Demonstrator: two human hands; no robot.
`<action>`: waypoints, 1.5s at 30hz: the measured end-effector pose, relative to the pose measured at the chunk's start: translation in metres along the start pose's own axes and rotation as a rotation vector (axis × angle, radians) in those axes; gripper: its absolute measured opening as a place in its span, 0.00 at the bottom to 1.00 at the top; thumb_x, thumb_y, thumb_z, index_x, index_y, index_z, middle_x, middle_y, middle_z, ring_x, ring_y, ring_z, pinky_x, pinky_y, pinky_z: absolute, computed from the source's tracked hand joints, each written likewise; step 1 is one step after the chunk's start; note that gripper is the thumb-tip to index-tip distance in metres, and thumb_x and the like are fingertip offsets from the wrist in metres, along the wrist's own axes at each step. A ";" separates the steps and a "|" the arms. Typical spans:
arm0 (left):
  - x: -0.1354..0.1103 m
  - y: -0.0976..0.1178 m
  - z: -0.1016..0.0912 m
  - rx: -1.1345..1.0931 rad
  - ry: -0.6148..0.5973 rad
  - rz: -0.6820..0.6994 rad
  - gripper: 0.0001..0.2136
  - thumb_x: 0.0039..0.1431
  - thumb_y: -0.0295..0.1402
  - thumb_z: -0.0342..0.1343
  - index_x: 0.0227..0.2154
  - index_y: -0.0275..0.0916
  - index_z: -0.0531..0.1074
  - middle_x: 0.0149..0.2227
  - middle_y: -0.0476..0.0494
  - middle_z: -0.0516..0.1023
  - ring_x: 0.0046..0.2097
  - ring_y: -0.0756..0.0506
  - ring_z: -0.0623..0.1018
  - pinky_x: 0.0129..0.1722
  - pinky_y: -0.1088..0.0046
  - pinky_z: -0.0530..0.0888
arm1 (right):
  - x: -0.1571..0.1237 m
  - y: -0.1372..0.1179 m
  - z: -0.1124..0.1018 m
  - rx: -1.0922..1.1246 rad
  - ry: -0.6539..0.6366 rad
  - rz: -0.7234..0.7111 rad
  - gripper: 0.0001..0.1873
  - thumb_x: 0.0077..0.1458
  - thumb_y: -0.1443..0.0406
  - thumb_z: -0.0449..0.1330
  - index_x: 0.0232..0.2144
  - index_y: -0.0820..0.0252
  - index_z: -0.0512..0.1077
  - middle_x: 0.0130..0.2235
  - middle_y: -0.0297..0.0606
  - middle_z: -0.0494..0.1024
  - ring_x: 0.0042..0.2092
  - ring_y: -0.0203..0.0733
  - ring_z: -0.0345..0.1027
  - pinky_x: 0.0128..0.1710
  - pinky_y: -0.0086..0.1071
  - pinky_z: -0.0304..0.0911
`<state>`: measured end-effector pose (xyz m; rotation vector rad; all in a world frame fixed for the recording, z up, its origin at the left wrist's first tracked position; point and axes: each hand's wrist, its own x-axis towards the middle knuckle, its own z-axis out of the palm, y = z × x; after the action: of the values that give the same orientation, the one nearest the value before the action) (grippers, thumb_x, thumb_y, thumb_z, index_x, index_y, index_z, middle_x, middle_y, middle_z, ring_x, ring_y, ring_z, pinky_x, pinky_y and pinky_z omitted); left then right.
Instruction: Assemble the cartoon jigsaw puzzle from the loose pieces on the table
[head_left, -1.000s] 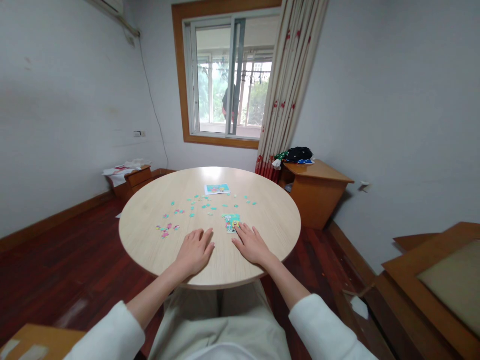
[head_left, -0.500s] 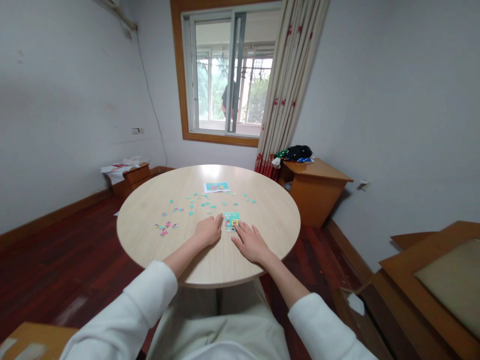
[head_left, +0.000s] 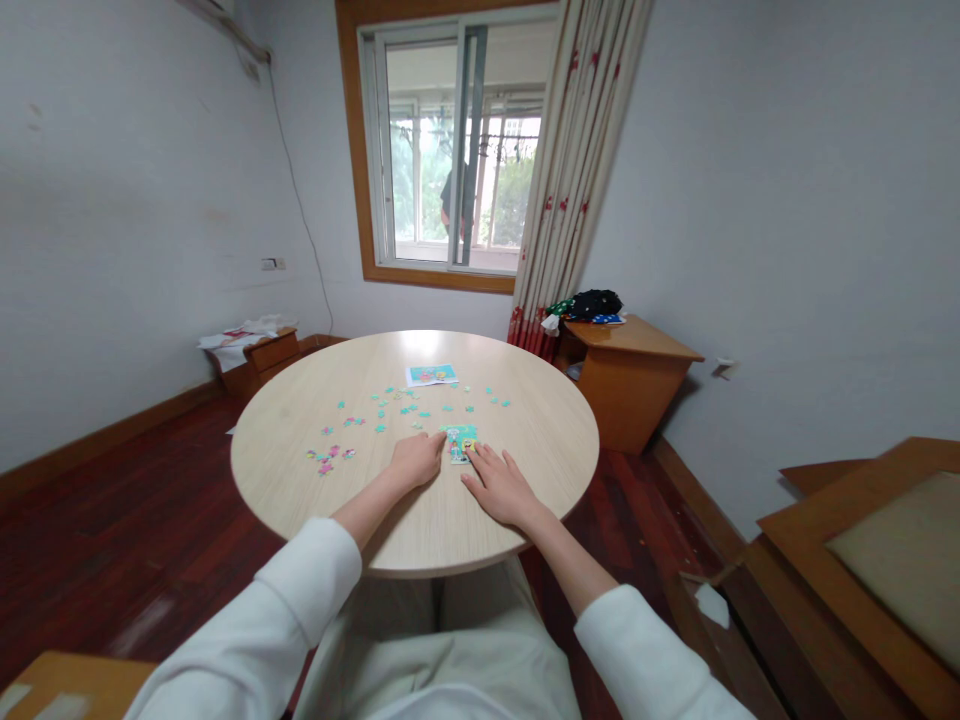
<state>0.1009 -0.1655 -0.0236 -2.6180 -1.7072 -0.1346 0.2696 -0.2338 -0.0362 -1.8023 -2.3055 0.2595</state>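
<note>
A small joined patch of puzzle (head_left: 461,441), turquoise with a cartoon figure, lies on the round pale wood table (head_left: 525,420). My left hand (head_left: 415,460) rests at its left edge with fingers curled toward it; whether it holds a piece I cannot make out. My right hand (head_left: 499,487) lies flat with fingers stretched out, its fingertips touching the patch's lower right edge. Several loose turquoise pieces (head_left: 409,408) are scattered beyond the patch, and pink pieces (head_left: 326,460) lie to the left. A printed reference picture (head_left: 431,375) sits at the far side.
A low wooden cabinet (head_left: 634,385) with dark cloth on top stands to the right of the table. A curtain (head_left: 570,170) hangs beside the window (head_left: 450,150). A small drawer unit with papers (head_left: 251,350) stands at the left wall. Wooden furniture (head_left: 870,540) fills the right foreground.
My left hand moved forward and right from the table's near part to the left edge of the puzzle patch, and its fingers curled. My right hand stayed in place.
</note>
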 end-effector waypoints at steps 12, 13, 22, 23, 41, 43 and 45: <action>-0.001 -0.003 0.006 0.004 0.040 0.004 0.20 0.65 0.35 0.34 0.54 0.43 0.67 0.42 0.34 0.76 0.42 0.38 0.78 0.37 0.64 0.71 | 0.000 0.000 0.000 -0.005 0.005 0.000 0.32 0.64 0.54 0.40 0.65 0.63 0.50 0.67 0.45 0.49 0.68 0.45 0.39 0.66 0.46 0.34; -0.001 -0.003 0.006 0.006 0.044 0.009 0.20 0.66 0.35 0.34 0.53 0.43 0.67 0.41 0.34 0.76 0.41 0.38 0.78 0.37 0.64 0.71 | 0.000 0.000 0.000 -0.005 0.003 0.000 0.32 0.64 0.54 0.40 0.65 0.63 0.51 0.67 0.45 0.49 0.68 0.46 0.39 0.66 0.47 0.33; -0.007 -0.001 0.003 -0.009 0.024 0.001 0.20 0.65 0.34 0.36 0.54 0.45 0.67 0.41 0.36 0.76 0.43 0.41 0.77 0.39 0.66 0.70 | -0.001 0.000 -0.001 0.004 0.004 -0.002 0.31 0.64 0.54 0.41 0.65 0.62 0.51 0.67 0.44 0.49 0.68 0.46 0.39 0.66 0.47 0.34; -0.007 0.000 0.002 -0.010 0.023 -0.001 0.20 0.65 0.34 0.36 0.54 0.45 0.68 0.41 0.36 0.76 0.43 0.41 0.77 0.40 0.66 0.70 | -0.001 0.000 -0.001 0.003 0.003 -0.001 0.31 0.64 0.54 0.41 0.65 0.62 0.51 0.67 0.44 0.49 0.68 0.46 0.39 0.66 0.47 0.34; -0.047 -0.023 -0.006 -0.020 -0.061 -0.055 0.20 0.62 0.33 0.41 0.53 0.44 0.71 0.44 0.35 0.80 0.46 0.37 0.78 0.40 0.63 0.72 | -0.002 0.000 0.000 0.002 0.021 -0.011 0.31 0.64 0.54 0.41 0.65 0.63 0.52 0.67 0.46 0.50 0.68 0.46 0.41 0.66 0.47 0.34; -0.047 -0.029 -0.005 -0.013 -0.047 -0.087 0.20 0.62 0.32 0.41 0.54 0.44 0.71 0.45 0.36 0.80 0.47 0.37 0.78 0.40 0.64 0.71 | -0.002 0.000 -0.001 0.000 0.020 -0.009 0.31 0.64 0.54 0.41 0.65 0.63 0.52 0.67 0.46 0.50 0.68 0.46 0.41 0.66 0.47 0.34; -0.047 -0.035 -0.006 -0.007 -0.031 -0.126 0.21 0.62 0.32 0.41 0.54 0.44 0.70 0.46 0.37 0.79 0.47 0.38 0.78 0.41 0.64 0.71 | -0.002 -0.001 -0.001 -0.002 0.016 -0.009 0.31 0.64 0.55 0.41 0.65 0.63 0.52 0.67 0.46 0.50 0.68 0.46 0.41 0.66 0.47 0.35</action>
<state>0.0496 -0.1941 -0.0230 -2.5294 -1.8857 -0.1015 0.2694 -0.2359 -0.0347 -1.7882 -2.3031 0.2411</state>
